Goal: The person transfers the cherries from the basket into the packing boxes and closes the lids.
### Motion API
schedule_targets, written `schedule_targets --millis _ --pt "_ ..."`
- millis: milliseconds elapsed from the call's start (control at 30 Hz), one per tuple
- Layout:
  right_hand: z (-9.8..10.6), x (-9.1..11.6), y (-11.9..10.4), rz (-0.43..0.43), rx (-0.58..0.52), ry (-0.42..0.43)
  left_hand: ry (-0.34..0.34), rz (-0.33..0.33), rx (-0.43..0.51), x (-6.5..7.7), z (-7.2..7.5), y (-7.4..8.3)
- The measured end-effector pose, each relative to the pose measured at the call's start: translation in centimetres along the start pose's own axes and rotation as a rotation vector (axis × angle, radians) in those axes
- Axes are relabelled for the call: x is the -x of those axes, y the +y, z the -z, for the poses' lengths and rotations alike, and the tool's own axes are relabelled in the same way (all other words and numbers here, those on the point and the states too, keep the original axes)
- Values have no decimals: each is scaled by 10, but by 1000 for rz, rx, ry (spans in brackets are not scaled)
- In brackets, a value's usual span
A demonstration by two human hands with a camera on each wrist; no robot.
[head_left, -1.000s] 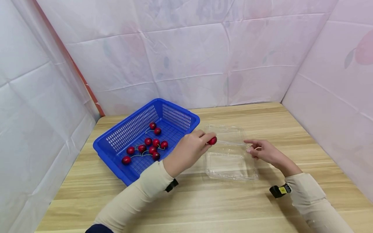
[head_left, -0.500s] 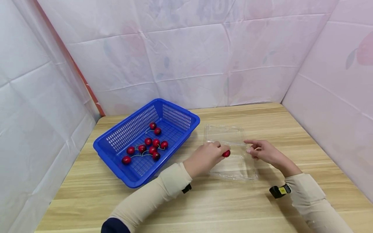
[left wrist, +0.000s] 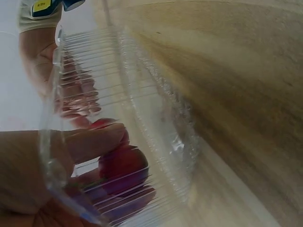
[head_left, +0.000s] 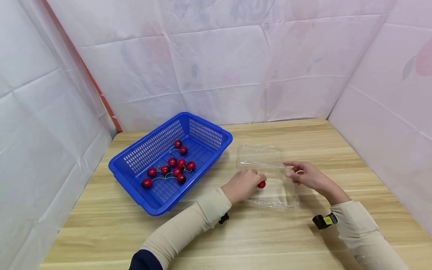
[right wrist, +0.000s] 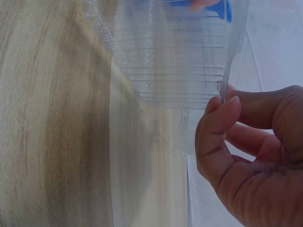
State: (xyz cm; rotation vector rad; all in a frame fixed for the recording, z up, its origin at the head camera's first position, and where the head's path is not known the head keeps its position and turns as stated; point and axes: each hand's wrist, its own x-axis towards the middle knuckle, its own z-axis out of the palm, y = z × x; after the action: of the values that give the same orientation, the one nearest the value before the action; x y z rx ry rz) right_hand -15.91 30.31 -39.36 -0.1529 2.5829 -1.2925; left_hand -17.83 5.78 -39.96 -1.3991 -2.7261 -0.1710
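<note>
Inside the clear plastic clamshell (head_left: 275,193), my left hand (head_left: 243,183) pinching a red cherry (head_left: 261,184), my right hand (head_left: 308,175) pinching the clamshell's rim (right wrist: 229,66)

The clear container (head_left: 278,189) is gleaming as thin, glossy plastic, its walls showing fine ribs. The cherries (head_left: 261,184) are shining, smooth-skinned. The basket (head_left: 148,148) is displaying smooth blue plastic with a soft sheen. The tabletop (head_left: 303,243) is showing satiny wood grain, the sleeves (head_left: 182,230) matt cloth. The creased backdrop (head_left: 216,56) is probably presenting cloth, its weave being indistinct.
</note>
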Motion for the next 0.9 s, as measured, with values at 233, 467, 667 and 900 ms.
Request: schedule_targets --millis 233,467,667,900 --pt "-1 0 0 19 -13 9 -37 7 1 -2 -8 0" --pt "-1 1 1 27 -13 2 -58 9 -35 -5 -13 2" --pt "-1 1 0 32 -20 -7 -49 -1 -46 -5 -17 1" --pt "-1 1 -2 28 -2 3 -63 0 -29 -6 -18 0"
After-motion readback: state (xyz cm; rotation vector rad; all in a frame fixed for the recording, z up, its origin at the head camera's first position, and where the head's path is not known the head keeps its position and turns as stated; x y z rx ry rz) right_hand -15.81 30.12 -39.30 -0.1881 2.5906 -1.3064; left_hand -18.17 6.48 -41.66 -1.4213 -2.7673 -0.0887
